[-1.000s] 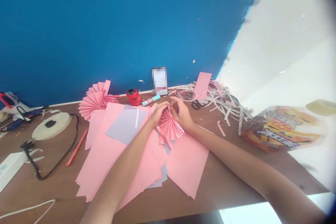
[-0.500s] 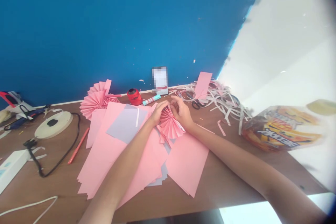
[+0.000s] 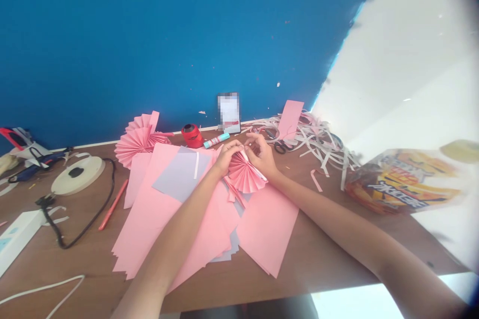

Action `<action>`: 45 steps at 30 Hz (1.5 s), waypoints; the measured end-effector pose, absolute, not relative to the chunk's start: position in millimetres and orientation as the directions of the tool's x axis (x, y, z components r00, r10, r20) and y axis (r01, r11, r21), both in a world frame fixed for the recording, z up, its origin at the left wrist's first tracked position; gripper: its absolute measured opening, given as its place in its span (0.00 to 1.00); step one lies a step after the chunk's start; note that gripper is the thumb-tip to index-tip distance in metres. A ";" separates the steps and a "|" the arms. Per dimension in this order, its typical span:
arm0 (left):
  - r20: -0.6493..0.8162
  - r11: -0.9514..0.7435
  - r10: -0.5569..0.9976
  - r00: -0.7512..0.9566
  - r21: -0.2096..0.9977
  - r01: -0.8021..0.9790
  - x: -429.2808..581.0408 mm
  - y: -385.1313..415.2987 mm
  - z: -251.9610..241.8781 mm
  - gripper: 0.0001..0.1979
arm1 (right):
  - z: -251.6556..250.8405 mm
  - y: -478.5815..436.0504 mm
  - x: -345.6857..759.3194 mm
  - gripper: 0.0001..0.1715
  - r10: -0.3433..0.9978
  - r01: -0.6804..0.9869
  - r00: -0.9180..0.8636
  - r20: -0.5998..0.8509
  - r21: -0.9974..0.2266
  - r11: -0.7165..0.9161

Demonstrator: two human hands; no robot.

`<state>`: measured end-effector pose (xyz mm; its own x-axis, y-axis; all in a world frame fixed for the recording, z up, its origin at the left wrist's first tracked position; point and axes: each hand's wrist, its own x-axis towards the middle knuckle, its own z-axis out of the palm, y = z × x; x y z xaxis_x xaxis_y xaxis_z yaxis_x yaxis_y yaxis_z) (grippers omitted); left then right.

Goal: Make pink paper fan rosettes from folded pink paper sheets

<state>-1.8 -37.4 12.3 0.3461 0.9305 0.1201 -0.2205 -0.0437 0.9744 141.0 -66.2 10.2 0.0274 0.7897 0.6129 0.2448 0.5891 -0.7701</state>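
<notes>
Between my two hands is a pink pleated paper fan [image 3: 247, 175], its folds spread downward and its gathered end at my fingertips. My left hand [image 3: 229, 157] grips the fan's upper left side, fingers closed. My right hand [image 3: 261, 155] pinches the fan near its top right edge, where a pale strip runs along the side. Under my hands lie pink paper sheets [image 3: 267, 232] and a folded pink strip [image 3: 234, 192]. A grey-violet sheet [image 3: 181, 174] with a white paper strip [image 3: 196, 165] on it is left of my left hand.
Finished-looking pleated pink fans [image 3: 140, 139] lie at the back left. Behind my hands are a red round object [image 3: 192, 135], a glue stick [image 3: 217, 140] and a phone [image 3: 229, 112]. Scissors [image 3: 281, 147] and paper scraps [image 3: 318, 142] sit right; a snack bag [image 3: 404, 182] lies farther right.
The fan has turned slightly between my hands, showing more of the pale strip on its right edge. My right fingers have drawn closer to its gathered end.
</notes>
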 end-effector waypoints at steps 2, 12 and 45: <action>0.126 -0.035 0.925 0.358 0.967 -0.251 -2.4 -36.7 11.0 0.10 | 8.2 -64.0 141.7 0.20 0.801 0.210 0.036 0.597 -0.789 0.578; 0.162 -0.089 0.899 0.406 0.977 -0.194 -4.6 -40.5 14.6 0.13 | 10.1 -56.1 148.5 0.14 0.813 0.182 0.027 0.581 -0.803 0.568; 0.303 -0.255 0.880 0.367 0.951 -0.174 -3.7 -33.1 4.5 0.14 | 18.2 -62.2 154.8 0.17 0.726 0.508 -0.102 0.680 -0.592 0.626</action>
<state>-3.7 -33.1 4.5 0.3673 0.8795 0.3025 -0.1740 -0.2545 0.9513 154.8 -62.2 18.2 -0.1016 0.7259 0.6803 0.5083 0.6257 -0.5917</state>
